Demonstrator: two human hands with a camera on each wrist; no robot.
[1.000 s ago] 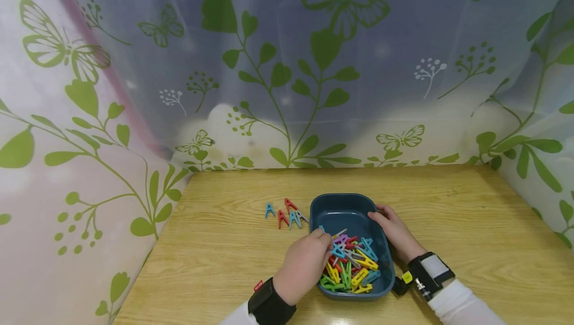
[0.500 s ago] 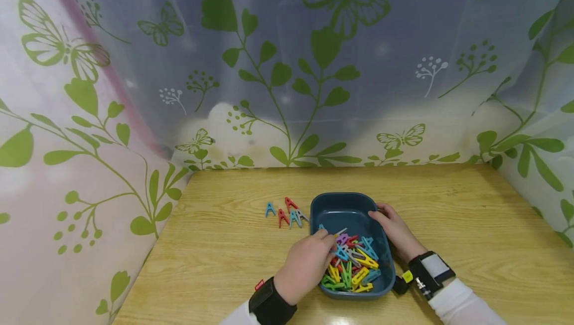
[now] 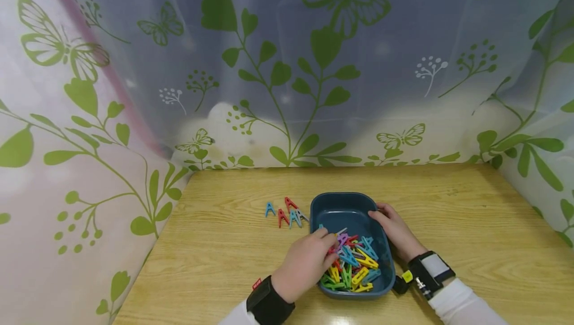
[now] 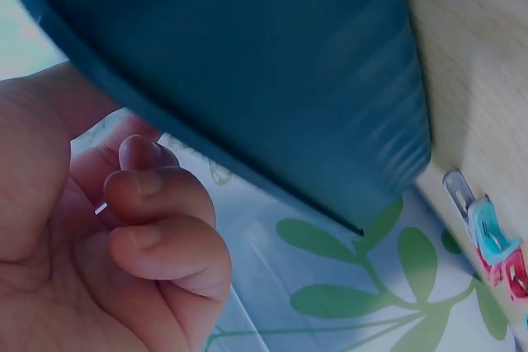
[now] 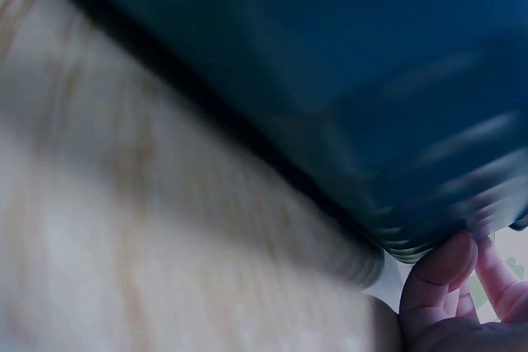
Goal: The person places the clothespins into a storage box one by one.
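Note:
A dark blue plastic bin (image 3: 343, 219) holds a heap of colourful clothespins (image 3: 359, 276) toward its near end. My left hand (image 3: 301, 264) reaches over the bin's left rim, its thumb and index finger at the clothespins. In the left wrist view, curled fingers (image 4: 169, 245) show outside the rim, while the thumb and index tips are hidden; I cannot tell whether they pinch a clothespin. My right hand (image 3: 393, 228) grips the bin's right rim, thumb over the edge and other fingers outside. The right wrist view shows those fingers (image 5: 445, 265) against the bin's ribbed wall.
Left of the bin, several loose clothespins lie on the wooden table (image 3: 215, 245), among them a red one (image 3: 290, 204) and a blue one (image 3: 269, 210). A patterned curtain (image 3: 287, 90) hangs behind the table and along both sides.
My left thumb and index finger have spread slightly, and clothespins beside them have shifted; a blue one has moved a little to the right. My right hand and the bin stay in place.

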